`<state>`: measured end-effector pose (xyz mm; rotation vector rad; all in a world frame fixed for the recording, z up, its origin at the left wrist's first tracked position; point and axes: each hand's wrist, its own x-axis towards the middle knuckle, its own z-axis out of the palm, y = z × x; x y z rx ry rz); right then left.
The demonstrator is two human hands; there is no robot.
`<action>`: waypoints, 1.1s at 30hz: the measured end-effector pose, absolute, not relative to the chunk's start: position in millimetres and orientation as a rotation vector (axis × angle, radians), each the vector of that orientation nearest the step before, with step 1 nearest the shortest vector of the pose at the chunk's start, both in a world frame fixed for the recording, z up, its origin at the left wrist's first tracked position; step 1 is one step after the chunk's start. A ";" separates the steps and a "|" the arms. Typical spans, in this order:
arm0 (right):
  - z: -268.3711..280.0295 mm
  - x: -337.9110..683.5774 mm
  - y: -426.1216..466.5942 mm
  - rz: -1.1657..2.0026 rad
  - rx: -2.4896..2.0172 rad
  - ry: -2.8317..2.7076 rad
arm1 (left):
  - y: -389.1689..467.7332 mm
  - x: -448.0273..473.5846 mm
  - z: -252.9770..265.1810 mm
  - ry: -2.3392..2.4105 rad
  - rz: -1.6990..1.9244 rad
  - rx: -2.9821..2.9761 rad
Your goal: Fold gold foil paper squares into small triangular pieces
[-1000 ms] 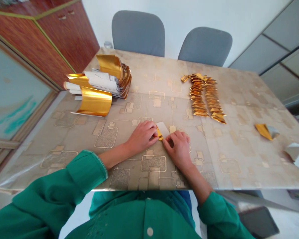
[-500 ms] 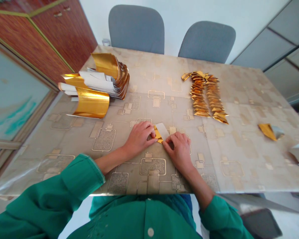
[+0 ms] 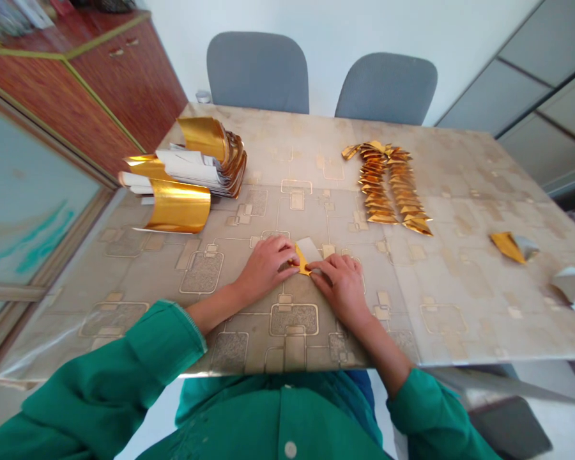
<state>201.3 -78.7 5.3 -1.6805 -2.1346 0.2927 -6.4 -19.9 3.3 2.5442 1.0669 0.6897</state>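
A small folded sheet of gold paper (image 3: 301, 261), white on its reverse, lies on the patterned tablecloth between my hands. My left hand (image 3: 271, 263) pinches its left edge with curled fingers and thumb. On the right side, my right hand (image 3: 338, 281) has its thumb and forefinger closed on the lower right corner. The white flap points up and away from me, and part of the sheet is covered by my fingers.
A stack of curled gold paper sheets (image 3: 179, 204) stands at the back left. Two rows of folded gold pieces (image 3: 378, 191) lie at the back right. A loose gold piece (image 3: 508, 246) and a white folded paper (image 3: 572, 284) lie far right. Two grey chairs (image 3: 259, 70) are beyond the table (image 3: 172, 345).
My right forefinger and thumb have shifted slightly up and left onto the paper's gold part. My left hand stays nearly in place. The whole view has tilted a little.
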 end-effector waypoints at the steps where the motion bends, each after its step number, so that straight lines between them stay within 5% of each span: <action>1: 4.8 201.4 -78.1 0.309 -1.683 -2.129 | -22.3 -7.6 3.9 1.007 0.714 2.663; 6: 3.5 200.6 -75.8 0.344 -1.699 -2.114 | -39.2 -11.2 7.5 0.697 0.677 3.096; 33: 7.4 192.8 -77.6 0.309 -1.798 -2.102 | -54.5 -27.1 8.2 1.081 0.483 3.056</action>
